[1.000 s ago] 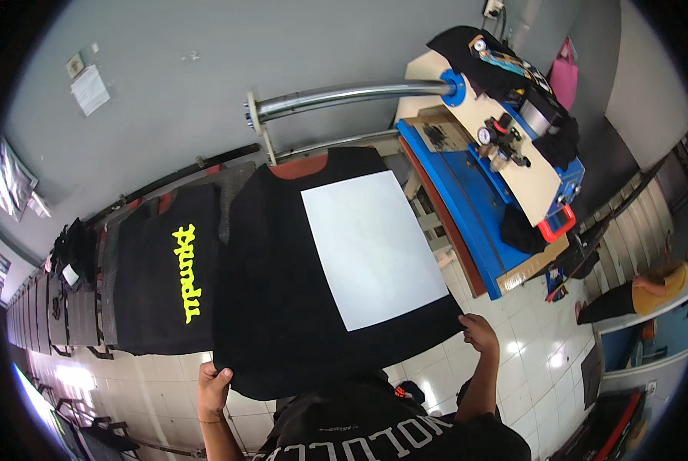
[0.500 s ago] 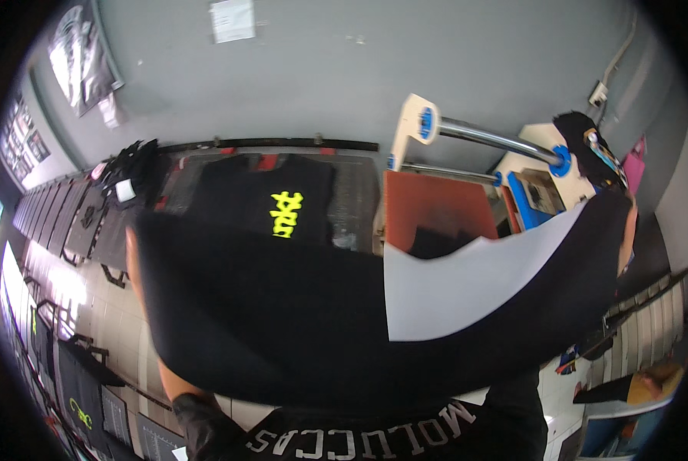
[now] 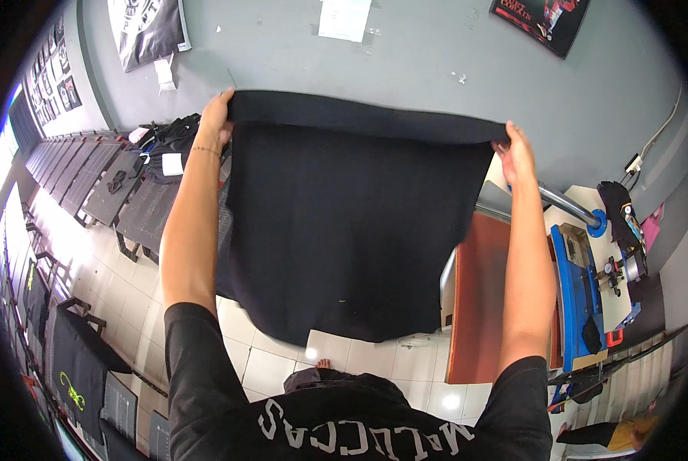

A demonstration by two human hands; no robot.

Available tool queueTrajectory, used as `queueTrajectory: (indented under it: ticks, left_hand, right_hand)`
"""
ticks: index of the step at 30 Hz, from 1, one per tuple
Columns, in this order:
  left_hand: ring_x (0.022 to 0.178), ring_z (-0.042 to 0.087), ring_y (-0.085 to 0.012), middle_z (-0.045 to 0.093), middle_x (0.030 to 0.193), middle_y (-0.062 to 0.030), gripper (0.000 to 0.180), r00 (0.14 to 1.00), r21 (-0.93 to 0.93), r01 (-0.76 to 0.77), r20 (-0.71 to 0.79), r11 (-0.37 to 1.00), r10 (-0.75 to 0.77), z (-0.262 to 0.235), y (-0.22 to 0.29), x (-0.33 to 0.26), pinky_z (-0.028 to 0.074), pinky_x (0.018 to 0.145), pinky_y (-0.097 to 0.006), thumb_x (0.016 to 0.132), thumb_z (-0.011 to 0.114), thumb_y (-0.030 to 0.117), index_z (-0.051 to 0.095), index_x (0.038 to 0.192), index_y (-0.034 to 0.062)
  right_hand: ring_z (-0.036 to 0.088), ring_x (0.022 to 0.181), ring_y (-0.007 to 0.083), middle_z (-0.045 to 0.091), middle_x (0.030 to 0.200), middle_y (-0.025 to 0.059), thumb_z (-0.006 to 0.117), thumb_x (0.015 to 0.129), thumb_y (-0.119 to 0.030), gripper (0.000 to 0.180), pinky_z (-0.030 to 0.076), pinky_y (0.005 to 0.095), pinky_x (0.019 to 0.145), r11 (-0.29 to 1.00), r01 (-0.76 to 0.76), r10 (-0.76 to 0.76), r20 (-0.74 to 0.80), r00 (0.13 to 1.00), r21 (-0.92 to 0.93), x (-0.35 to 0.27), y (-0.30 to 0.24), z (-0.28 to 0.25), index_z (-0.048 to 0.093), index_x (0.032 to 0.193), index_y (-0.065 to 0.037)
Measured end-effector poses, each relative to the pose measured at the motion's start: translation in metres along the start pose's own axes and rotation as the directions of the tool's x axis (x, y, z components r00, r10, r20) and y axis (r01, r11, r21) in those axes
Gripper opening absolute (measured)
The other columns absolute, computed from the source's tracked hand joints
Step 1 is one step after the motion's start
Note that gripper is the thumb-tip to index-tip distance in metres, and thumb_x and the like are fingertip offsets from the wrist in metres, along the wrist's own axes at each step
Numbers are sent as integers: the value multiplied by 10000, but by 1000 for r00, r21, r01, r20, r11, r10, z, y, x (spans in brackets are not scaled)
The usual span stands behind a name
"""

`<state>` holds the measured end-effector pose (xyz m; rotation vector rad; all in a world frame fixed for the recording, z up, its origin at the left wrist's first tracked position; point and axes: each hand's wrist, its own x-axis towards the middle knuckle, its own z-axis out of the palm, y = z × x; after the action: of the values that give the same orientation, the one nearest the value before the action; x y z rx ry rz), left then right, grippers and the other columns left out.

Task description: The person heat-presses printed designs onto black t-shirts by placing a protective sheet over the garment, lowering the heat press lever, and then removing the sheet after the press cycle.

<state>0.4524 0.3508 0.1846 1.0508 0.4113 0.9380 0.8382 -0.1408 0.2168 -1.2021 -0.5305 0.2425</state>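
Note:
A wide black cloth panel [image 3: 344,223] hangs stretched between my hands, its top edge folded over in a band. My left hand [image 3: 219,119] pinches its upper left corner. At the upper right corner, my right hand [image 3: 519,157] grips the cloth with thumb and fingers closed on it. Both arms are raised and reach far forward. The lower edge of the cloth hangs unevenly above the tiled floor. Most of the worktable behind is hidden by the cloth.
On the right stands a cream and blue machine [image 3: 578,292] with a metal bar and a reddish-brown board [image 3: 478,323]. Dark garments [image 3: 176,146] are heaped on slatted tables at left. A panel with yellow-green print [image 3: 71,388] lies lower left. Another person [image 3: 628,436] shows at lower right.
The cloth has gone up and away from me, and hangs down instead of bowing across. Its pale grey area no longer shows. The yellow-printed garment on the table is now hidden.

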Motion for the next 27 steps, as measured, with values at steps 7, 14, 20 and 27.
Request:
queueTrajectory:
  ticks: [7, 14, 20, 27]
  left_hand:
    - [969, 609, -176, 664, 1037, -60, 214, 961, -139, -262, 58, 955, 272, -18, 54, -53, 465, 920, -328, 944, 622, 208, 632, 1068, 34]
    - [1015, 596, -133, 645, 1119, -53, 283, 992, 65, -44, -118, 997, 52, -110, -6, -195, 466, 912, -302, 957, 611, 235, 606, 1137, 17]
    - [948, 617, -137, 678, 1038, -47, 272, 964, 277, 254, -148, 927, -220, -217, -106, -255, 461, 887, -271, 964, 595, 231, 634, 1087, -8]
    - [839, 627, -136, 685, 965, -60, 289, 876, 292, 457, -310, 840, -369, -329, -210, -302, 484, 794, -260, 975, 571, 229, 650, 1057, -37]
  right_hand:
    - [552, 1003, 173, 613, 1064, 35, 617, 955, -264, 184, 399, 371, 998, 950, 235, -246, 28, 969, 207, -74, -55, 35, 595, 1003, -88]
    - [627, 970, 146, 650, 1117, 42, 594, 967, -228, 172, 513, 292, 751, 982, 0, 33, -170, 985, 191, -255, 38, -2, 610, 1091, -110]
    - [463, 641, 4, 477, 768, -95, 623, 958, -275, 160, 358, 165, 510, 916, -397, 395, -303, 867, 57, -387, 160, 7, 533, 864, -183]
    - [586, 798, 85, 620, 855, -17, 585, 985, -264, 212, 499, 297, 780, 778, -624, 605, -180, 776, -74, -475, 299, -27, 550, 844, -109]
